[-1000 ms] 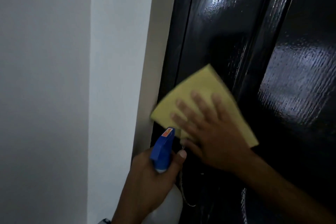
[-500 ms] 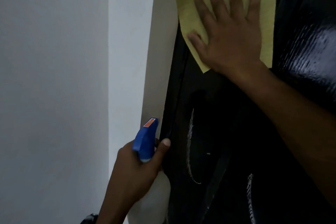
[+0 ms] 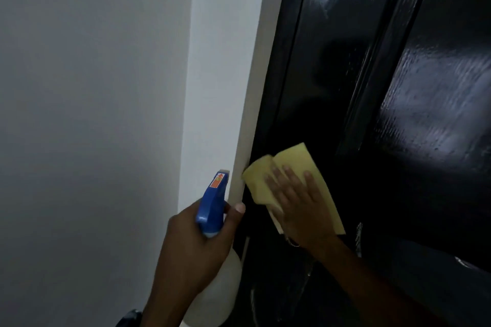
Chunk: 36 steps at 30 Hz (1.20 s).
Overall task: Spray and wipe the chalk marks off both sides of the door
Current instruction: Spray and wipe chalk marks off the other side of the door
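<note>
The right hand (image 3: pixel 300 210) lies flat, fingers spread, pressing one yellow cloth (image 3: pixel 292 178) against the black door (image 3: pixel 345 74); half a second ago hand and cloth were high near the top of the view, and now they sit low, at the door's left edge, just beside the pale door frame (image 3: pixel 255 103). The cloth is folded over at its upper left, its corner touching the frame. The left hand (image 3: pixel 196 244) is wrapped tight around the neck of one spray bottle (image 3: pixel 212 210), thumb up beside the blue trigger head, nozzle pointing upward; it stands in front of the frame much as before. Faint chalk marks (image 3: pixel 359 236) show just right of the right wrist and lower down. Above the cloth the door's wet, glossy panels are unobstructed; to the left a bare wall (image 3: pixel 93 114) stands.
</note>
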Each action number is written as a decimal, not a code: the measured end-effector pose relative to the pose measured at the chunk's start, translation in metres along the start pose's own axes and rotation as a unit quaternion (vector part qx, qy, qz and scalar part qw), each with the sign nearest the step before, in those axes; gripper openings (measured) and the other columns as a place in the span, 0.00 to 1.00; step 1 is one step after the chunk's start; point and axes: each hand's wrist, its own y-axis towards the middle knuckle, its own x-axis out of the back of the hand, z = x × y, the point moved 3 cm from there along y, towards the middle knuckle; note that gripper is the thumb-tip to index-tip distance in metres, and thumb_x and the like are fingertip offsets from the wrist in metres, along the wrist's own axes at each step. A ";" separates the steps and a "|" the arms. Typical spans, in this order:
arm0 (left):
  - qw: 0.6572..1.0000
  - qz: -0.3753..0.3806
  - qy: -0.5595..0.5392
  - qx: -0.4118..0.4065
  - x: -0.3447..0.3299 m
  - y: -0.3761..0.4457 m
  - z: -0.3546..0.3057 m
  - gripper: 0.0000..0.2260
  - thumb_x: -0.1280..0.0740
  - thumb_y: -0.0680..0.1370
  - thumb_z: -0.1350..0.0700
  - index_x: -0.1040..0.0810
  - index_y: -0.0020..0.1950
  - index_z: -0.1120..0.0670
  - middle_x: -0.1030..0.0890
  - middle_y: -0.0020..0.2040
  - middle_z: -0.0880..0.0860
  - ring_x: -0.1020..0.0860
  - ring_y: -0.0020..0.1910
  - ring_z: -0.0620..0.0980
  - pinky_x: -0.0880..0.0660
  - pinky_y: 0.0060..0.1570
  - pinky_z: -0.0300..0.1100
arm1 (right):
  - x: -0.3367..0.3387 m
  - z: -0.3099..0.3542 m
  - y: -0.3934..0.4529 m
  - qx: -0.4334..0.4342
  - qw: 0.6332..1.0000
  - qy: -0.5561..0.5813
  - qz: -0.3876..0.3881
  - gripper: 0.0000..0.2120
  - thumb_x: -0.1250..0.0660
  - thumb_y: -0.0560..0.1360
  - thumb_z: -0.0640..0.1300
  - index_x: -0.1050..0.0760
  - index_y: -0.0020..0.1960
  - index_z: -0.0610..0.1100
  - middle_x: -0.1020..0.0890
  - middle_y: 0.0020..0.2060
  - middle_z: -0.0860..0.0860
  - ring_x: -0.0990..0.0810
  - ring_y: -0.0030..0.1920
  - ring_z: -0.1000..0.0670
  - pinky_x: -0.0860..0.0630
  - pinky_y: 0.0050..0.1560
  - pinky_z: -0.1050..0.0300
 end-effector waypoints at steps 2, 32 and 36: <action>1.000 0.013 -0.006 -0.011 0.005 0.000 0.000 0.13 0.36 0.69 0.35 0.26 0.41 0.44 0.18 0.34 0.44 0.18 0.35 0.44 0.26 0.35 0.27 | 0.027 -0.029 0.040 -0.070 0.997 0.007 -0.037 0.33 0.46 0.83 0.62 0.46 0.82 0.47 0.48 0.82 0.45 0.48 0.81 0.42 0.50 0.78 0.36; 0.999 0.006 0.026 -0.030 -0.066 0.016 0.047 0.06 0.34 0.76 0.43 0.29 0.43 0.40 0.19 0.36 0.48 0.19 0.35 0.45 0.26 0.40 0.32 | 0.058 -0.078 0.112 -0.186 0.971 0.027 -0.149 0.36 0.57 0.83 0.66 0.52 0.82 0.44 0.48 0.81 0.41 0.50 0.80 0.37 0.53 0.77 0.32; 1.000 0.012 0.012 -0.025 -0.063 0.008 0.057 0.05 0.35 0.75 0.42 0.30 0.44 0.40 0.18 0.36 0.49 0.20 0.39 0.40 0.29 0.39 0.23 | 0.054 -0.072 0.107 -0.197 0.970 0.023 -0.142 0.36 0.58 0.83 0.66 0.52 0.82 0.45 0.48 0.81 0.42 0.50 0.80 0.37 0.54 0.77 0.32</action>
